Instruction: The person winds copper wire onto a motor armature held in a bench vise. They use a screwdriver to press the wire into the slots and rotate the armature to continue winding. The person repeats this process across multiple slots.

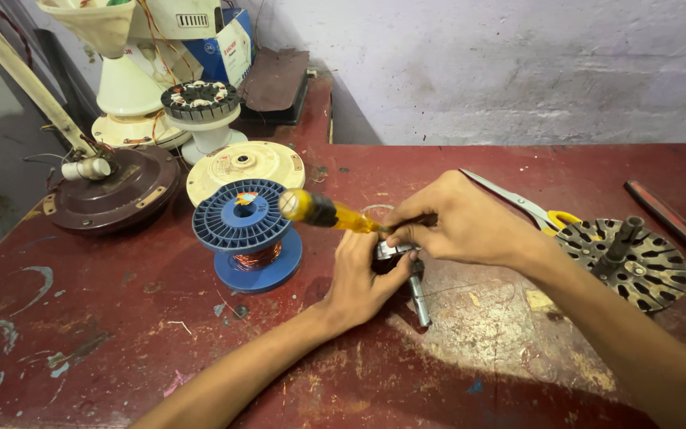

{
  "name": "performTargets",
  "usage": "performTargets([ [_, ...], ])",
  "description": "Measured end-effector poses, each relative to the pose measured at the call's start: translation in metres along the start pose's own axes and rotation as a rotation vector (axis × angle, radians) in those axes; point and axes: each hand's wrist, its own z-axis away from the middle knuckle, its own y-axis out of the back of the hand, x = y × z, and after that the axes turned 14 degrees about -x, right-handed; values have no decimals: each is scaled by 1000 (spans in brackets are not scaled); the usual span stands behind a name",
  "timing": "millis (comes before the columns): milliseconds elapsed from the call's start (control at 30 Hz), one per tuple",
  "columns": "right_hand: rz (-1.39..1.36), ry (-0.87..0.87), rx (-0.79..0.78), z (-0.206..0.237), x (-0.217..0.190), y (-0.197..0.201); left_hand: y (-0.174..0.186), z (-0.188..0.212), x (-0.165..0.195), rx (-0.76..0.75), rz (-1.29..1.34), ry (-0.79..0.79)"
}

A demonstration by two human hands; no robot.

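Screwdriver (335, 213): translucent yellow handle with black band, lying near-horizontal, butt end pointing left, shaft hidden under fingers; small metal part with steel shaft (416, 292) on the red worktop (121, 318), shaft pointing toward viewer, mostly covered.

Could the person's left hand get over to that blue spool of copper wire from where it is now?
Probably yes: the left hand lies close beside the blue spool, with bare red table between, though it is busy steadying a small metal part.
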Motion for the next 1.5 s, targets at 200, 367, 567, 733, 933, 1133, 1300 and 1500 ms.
performTargets([
  [200, 3, 82, 32, 2, 3, 0, 3, 0, -1, -6, 20, -100],
  [367, -6, 219, 101, 4, -2, -3, 6, -3, 4, -50, -40, -52],
  [567, 69, 317, 220, 22, -5, 8, 5, -7, 5, 19, -2, -133],
  [733, 97, 115, 490, 28, 33, 10, 2, -7, -1, -29, 0, -69],
  [933, 153, -454, 603, 52, 108, -32, 1, -7, -2, 10, 12, -99],
  [1133, 149, -578, 435, 71, 163, -62, 4, -6, -4, -26, 12, -67],
  [1300, 281, -520, 399, 73, 171, -68, 5, -5, -6, -26, -33, -78],
  [1500, 324, -715, 231, 72, 155, -62, 7, -5, -7, -56, -42, -102],
])
